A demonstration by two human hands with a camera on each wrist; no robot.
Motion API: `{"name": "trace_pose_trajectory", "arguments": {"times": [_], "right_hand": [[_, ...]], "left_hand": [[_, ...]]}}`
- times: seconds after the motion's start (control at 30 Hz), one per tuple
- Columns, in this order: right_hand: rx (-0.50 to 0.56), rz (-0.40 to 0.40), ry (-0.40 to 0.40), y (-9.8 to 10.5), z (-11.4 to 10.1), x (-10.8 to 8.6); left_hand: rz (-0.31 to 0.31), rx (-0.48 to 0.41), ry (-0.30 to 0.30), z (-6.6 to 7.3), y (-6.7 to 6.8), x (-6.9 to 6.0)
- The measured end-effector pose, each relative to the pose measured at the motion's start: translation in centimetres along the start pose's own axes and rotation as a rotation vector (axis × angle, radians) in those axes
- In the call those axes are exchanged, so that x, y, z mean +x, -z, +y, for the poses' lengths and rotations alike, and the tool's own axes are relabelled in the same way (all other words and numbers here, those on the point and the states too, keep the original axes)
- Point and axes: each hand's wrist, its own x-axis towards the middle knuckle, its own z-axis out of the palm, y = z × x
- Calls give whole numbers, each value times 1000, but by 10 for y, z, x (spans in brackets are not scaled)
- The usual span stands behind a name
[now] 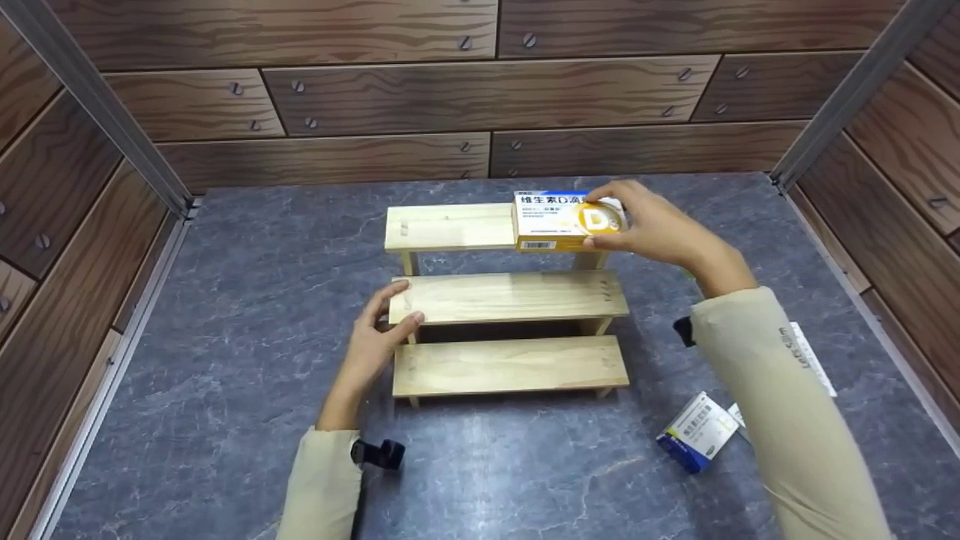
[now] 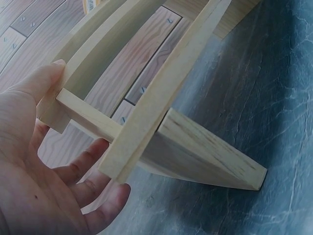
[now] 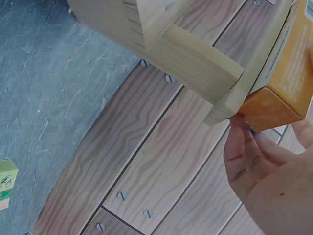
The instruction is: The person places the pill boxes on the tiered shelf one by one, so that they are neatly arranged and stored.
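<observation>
A pale wooden three-step display rack stands on the dark marbled surface. My left hand holds the left end of its middle step, thumb at the front edge and a finger at the back. In the left wrist view the other fingers of that hand are bent beneath the step's end. At the right end of the top step, my right hand grips a white and orange vitamin D drops box between thumb and fingers. The box lies against the top board in the right wrist view.
A white and blue medicine box lies right of the rack. White packaging shows partly behind the right sleeve. A green and white box appears at the right wrist view's edge. Wood-patterned walls enclose the surface.
</observation>
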Motion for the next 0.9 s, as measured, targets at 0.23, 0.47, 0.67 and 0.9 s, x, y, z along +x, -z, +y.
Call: {"name": "trace_pose_trajectory", "arguments": {"times": [0.23,0.47,0.67,0.9], "right_hand": [[-34,-5,19,6,2,-6],[32,56,52,19,13,-23],[77,107,55,29,28,-45],[93,129,40,33,49,-71]], "left_hand": [[-17,-5,-7,0,-1,0],[-4,0,-5,-2,-1,0],[-5,-11,8,-1,0,-1],[9,-17,6,-2,-1,0]]}}
